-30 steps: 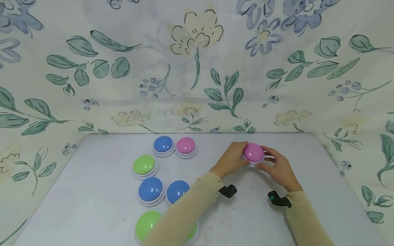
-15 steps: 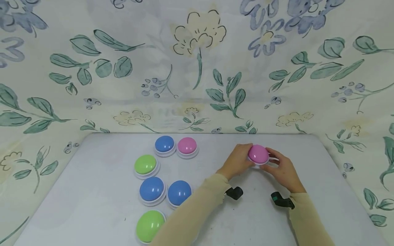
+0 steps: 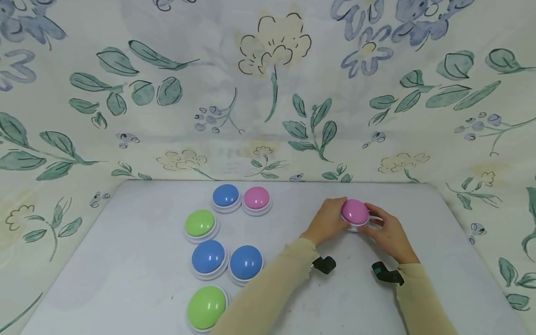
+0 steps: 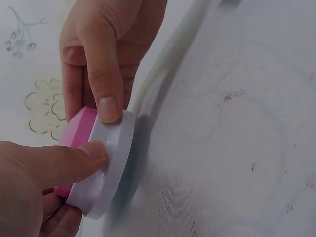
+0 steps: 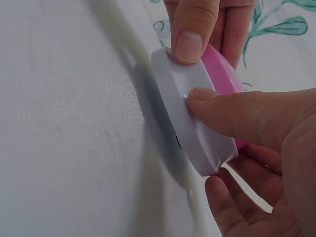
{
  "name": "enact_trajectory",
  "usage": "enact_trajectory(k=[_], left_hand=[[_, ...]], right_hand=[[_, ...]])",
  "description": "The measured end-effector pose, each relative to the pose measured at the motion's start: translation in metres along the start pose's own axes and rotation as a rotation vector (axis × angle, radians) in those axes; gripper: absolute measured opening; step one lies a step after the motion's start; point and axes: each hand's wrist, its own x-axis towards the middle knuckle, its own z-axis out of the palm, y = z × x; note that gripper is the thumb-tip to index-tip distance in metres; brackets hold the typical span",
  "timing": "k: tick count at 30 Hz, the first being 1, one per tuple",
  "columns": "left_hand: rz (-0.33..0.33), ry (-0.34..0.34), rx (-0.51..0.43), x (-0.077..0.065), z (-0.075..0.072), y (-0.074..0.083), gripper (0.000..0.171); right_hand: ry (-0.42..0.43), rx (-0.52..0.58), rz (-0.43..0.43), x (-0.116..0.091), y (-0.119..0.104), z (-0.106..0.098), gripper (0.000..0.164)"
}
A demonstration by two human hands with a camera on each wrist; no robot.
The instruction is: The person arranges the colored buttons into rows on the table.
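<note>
While the pink button (image 3: 355, 211) is pinched between the fingers of the left hand (image 3: 326, 220) and right hand (image 3: 389, 235), its white base (image 5: 191, 127) is pressed by both thumbs (image 5: 229, 111); left of the fingers, a second pink button (image 3: 257, 198) is seen beside a blue button (image 3: 226, 195).

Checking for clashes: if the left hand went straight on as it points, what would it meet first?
The pink button the left hand holds; past it, probably the right hand opposite, though depth is unclear.
</note>
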Motion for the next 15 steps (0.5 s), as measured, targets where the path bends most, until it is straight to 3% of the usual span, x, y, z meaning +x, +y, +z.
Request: enact_trajectory(k=[15], left_hand=[[-0.007, -0.005, 0.035, 0.0029, 0.008, 0.0025, 0.058]], right_hand=[[-0.016, 0.004, 0.046, -0.0002, 0.003, -0.0014, 0.073]])
